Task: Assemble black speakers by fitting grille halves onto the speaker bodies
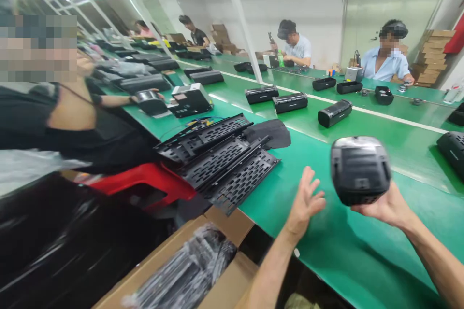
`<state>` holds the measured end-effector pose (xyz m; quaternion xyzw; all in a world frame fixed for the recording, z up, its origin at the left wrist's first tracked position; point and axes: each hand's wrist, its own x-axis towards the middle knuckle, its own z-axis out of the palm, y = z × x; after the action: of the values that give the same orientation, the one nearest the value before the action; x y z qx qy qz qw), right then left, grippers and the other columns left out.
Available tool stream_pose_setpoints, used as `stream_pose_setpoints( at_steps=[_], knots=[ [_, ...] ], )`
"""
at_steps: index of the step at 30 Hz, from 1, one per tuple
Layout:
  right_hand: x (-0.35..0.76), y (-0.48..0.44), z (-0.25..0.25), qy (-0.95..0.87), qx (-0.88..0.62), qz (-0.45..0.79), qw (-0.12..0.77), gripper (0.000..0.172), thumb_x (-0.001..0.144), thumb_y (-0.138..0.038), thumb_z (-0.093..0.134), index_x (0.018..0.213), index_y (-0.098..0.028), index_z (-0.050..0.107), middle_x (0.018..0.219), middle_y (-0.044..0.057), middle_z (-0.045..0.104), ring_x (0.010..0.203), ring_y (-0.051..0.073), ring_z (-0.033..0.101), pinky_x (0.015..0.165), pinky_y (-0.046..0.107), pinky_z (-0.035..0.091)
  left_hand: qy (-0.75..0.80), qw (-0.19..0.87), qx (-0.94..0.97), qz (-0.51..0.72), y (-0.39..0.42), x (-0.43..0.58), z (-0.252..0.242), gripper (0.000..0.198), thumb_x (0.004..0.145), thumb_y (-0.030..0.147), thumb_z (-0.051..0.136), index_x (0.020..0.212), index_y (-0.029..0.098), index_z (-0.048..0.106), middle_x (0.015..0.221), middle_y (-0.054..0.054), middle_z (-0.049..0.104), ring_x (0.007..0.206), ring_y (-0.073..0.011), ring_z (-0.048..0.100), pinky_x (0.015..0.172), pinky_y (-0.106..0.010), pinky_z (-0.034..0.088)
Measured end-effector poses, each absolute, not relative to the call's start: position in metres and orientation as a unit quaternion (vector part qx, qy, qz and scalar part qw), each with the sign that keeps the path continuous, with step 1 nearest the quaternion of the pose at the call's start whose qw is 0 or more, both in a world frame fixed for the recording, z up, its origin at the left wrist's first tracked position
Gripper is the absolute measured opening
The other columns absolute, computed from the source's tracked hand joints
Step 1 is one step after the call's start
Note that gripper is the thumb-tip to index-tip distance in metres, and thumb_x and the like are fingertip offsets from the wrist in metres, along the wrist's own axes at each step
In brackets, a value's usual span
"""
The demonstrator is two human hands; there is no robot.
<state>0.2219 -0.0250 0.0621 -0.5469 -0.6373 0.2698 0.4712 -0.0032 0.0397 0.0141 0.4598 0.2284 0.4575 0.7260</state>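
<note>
Rounded black plastic speaker housing (360, 170): matt shell, glossy silvery upper face. Green worktop (326, 260): smooth, faint sheen. Black perforated plastic grille panels (221, 159) at its left edge: matt. Brown cardboard box (232, 224) below the near edge: dull, rough; clear film bags (188, 270) inside, glossy.

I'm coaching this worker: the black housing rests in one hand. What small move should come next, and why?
Probably bring the left hand onto the black housing. The right hand props it from below, above the green table, while the left hand is open, empty and just beside it, so a second hold would likely steady it.
</note>
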Motion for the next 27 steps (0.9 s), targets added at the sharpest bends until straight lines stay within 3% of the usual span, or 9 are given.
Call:
stream_pose_setpoints(
  at_steps=[3, 5, 7, 11, 13, 16, 19, 23, 27],
  knots=[
    [0.230, -0.035, 0.078, -0.702, -0.580, 0.111, 0.399, 0.091, 0.080, -0.033, 0.081, 0.162, -0.035, 0.042, 0.156, 0.014, 0.049, 0.142, 0.046, 0.045, 0.119, 0.072, 0.032, 0.247, 0.617, 0.587, 0.462, 0.047, -0.019, 0.040, 0.133, 0.061, 0.052, 0.100, 0.168, 0.039, 0.024, 0.178, -0.010, 0.020, 0.160, -0.0438, 0.026, 0.121, -0.052, 0.041],
    [0.228, -0.037, 0.081, -0.749, -0.590, -0.005, 0.301, 0.088, 0.078, -0.024, 0.079, 0.160, -0.031, 0.047, 0.147, 0.018, 0.055, 0.135, 0.046, 0.051, 0.113, 0.071, 0.038, 0.265, 0.566, 0.653, 0.428, 0.048, -0.022, 0.054, 0.128, 0.059, 0.050, 0.101, 0.166, 0.034, 0.032, 0.172, -0.014, 0.031, 0.154, -0.0440, 0.036, 0.120, -0.052, 0.043],
    [0.225, -0.037, 0.080, -0.773, -0.585, -0.042, 0.243, 0.095, 0.076, -0.024, 0.081, 0.163, -0.029, 0.043, 0.143, 0.021, 0.056, 0.131, 0.046, 0.054, 0.109, 0.070, 0.042, 0.289, 0.527, 0.680, 0.419, 0.047, -0.021, 0.058, 0.112, 0.064, 0.050, 0.097, 0.160, 0.028, 0.043, 0.161, -0.016, 0.045, 0.144, -0.0415, 0.048, 0.116, -0.050, 0.046],
    [0.242, -0.032, 0.074, -0.783, -0.566, 0.042, 0.254, 0.115, 0.076, -0.041, 0.089, 0.170, -0.034, 0.023, 0.163, 0.018, 0.042, 0.149, 0.047, 0.040, 0.120, 0.073, 0.029, 0.308, 0.496, 0.663, 0.468, 0.044, -0.027, 0.049, 0.098, 0.069, 0.053, 0.089, 0.152, 0.022, 0.048, 0.140, -0.015, 0.058, 0.120, -0.0340, 0.062, 0.099, -0.043, 0.055],
    [0.257, -0.027, 0.071, -0.764, -0.559, 0.126, 0.296, 0.118, 0.076, -0.054, 0.089, 0.169, -0.034, 0.020, 0.170, 0.016, 0.032, 0.155, 0.046, 0.033, 0.123, 0.069, 0.029, 0.306, 0.494, 0.645, 0.496, 0.046, -0.037, 0.048, 0.094, 0.069, 0.055, 0.087, 0.149, 0.023, 0.047, 0.129, -0.012, 0.062, 0.107, -0.0292, 0.065, 0.088, -0.037, 0.056],
    [0.264, -0.022, 0.064, -0.718, -0.521, 0.250, 0.389, 0.105, 0.078, -0.068, 0.084, 0.162, -0.032, 0.032, 0.168, 0.015, 0.037, 0.152, 0.041, 0.042, 0.120, 0.057, 0.040, 0.308, 0.479, 0.640, 0.517, 0.049, -0.052, 0.054, 0.087, 0.069, 0.056, 0.085, 0.143, 0.023, 0.050, 0.119, -0.008, 0.062, 0.096, -0.0249, 0.063, 0.081, -0.034, 0.054],
    [0.252, -0.022, 0.062, -0.687, -0.491, 0.283, 0.455, 0.088, 0.077, -0.067, 0.085, 0.149, -0.032, 0.046, 0.160, 0.012, 0.044, 0.148, 0.038, 0.046, 0.119, 0.050, 0.043, 0.314, 0.465, 0.653, 0.510, 0.049, -0.060, 0.061, 0.083, 0.069, 0.056, 0.083, 0.139, 0.023, 0.053, 0.115, -0.007, 0.061, 0.093, -0.0240, 0.061, 0.081, -0.035, 0.053],
    [0.238, -0.027, 0.070, -0.676, -0.487, 0.291, 0.470, 0.082, 0.076, -0.061, 0.088, 0.143, -0.033, 0.051, 0.154, 0.010, 0.046, 0.145, 0.037, 0.047, 0.115, 0.047, 0.047, 0.311, 0.477, 0.638, 0.518, 0.048, -0.062, 0.057, 0.083, 0.070, 0.058, 0.080, 0.140, 0.025, 0.052, 0.114, -0.006, 0.059, 0.091, -0.0242, 0.058, 0.078, -0.035, 0.052],
    [0.241, -0.029, 0.081, -0.678, -0.498, 0.308, 0.443, 0.089, 0.075, -0.061, 0.089, 0.148, -0.033, 0.046, 0.153, 0.011, 0.047, 0.137, 0.036, 0.054, 0.110, 0.045, 0.051, 0.295, 0.496, 0.611, 0.542, 0.051, -0.059, 0.047, 0.081, 0.070, 0.055, 0.081, 0.140, 0.026, 0.052, 0.131, -0.010, 0.056, 0.103, -0.0280, 0.060, 0.085, -0.038, 0.055]
  ],
)
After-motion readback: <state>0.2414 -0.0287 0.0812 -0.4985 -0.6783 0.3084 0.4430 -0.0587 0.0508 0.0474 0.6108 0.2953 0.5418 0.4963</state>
